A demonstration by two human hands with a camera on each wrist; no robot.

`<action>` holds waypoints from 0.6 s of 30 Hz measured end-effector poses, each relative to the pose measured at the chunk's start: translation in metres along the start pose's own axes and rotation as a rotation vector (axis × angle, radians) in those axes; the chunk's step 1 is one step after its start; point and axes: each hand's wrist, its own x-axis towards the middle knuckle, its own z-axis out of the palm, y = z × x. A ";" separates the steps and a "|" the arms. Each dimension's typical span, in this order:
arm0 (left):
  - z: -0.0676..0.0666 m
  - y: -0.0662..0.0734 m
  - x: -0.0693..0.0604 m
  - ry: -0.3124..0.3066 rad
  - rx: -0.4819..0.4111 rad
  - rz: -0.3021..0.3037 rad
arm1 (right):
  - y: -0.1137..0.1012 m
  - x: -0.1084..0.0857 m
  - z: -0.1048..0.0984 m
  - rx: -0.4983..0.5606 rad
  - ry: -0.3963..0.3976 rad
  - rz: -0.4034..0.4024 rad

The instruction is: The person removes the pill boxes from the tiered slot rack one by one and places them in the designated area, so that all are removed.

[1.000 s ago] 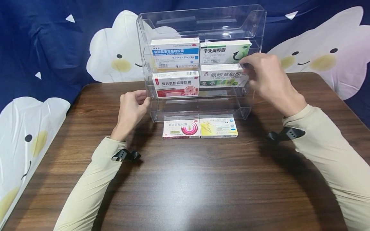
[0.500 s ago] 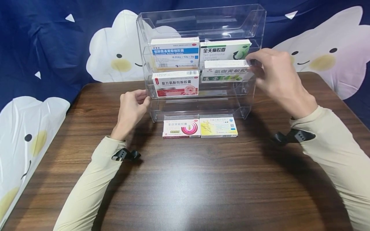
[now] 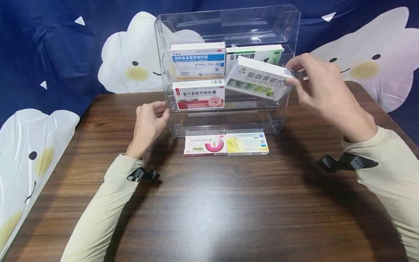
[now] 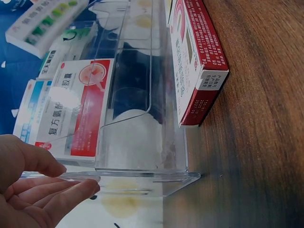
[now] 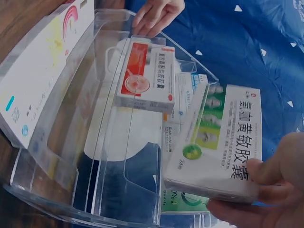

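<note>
My right hand (image 3: pixel 330 91) pinches the right end of a white and green medicine box (image 3: pixel 260 78), thumb on the front. The box is tilted, its right end lower, in front of the clear acrylic display rack (image 3: pixel 193 125). Partly hidden behind it is a green and white medicine box (image 3: pixel 276 52) in the rack. My left hand (image 3: pixel 150 122) pinches the rack's left side panel; in the left wrist view its thumb and fingers (image 4: pixel 78 197) lie on either side of the panel edge. A red and white medicine box (image 3: pixel 199 95) stands in the rack nearby.
A blue and white medicine box (image 3: pixel 198 62) stands on the tier above the red one. On the wooden table (image 3: pixel 209 211), a pink and white box (image 3: pixel 205 145) and a yellow and white box (image 3: pixel 247 143) lie before the rack. A blue cloud-print curtain (image 3: pixel 82 54) hangs behind.
My right hand has drawn the white and green box up out of its tier, then forward and right, tilting it. My left hand has stayed at the rack's side.
</note>
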 end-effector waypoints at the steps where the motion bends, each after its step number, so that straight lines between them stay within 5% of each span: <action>1: 0.000 0.000 0.000 0.000 -0.001 0.000 | 0.000 -0.001 0.000 0.015 -0.018 0.020; 5: 0.001 -0.002 -0.001 0.003 -0.003 0.005 | 0.001 -0.006 0.003 0.121 -0.080 0.113; 13: 0.001 -0.002 -0.001 0.005 -0.008 0.006 | 0.010 -0.024 0.015 0.589 -0.177 0.479; 18: 0.000 0.000 -0.001 0.006 -0.004 0.004 | 0.019 -0.042 0.028 0.757 -0.219 0.564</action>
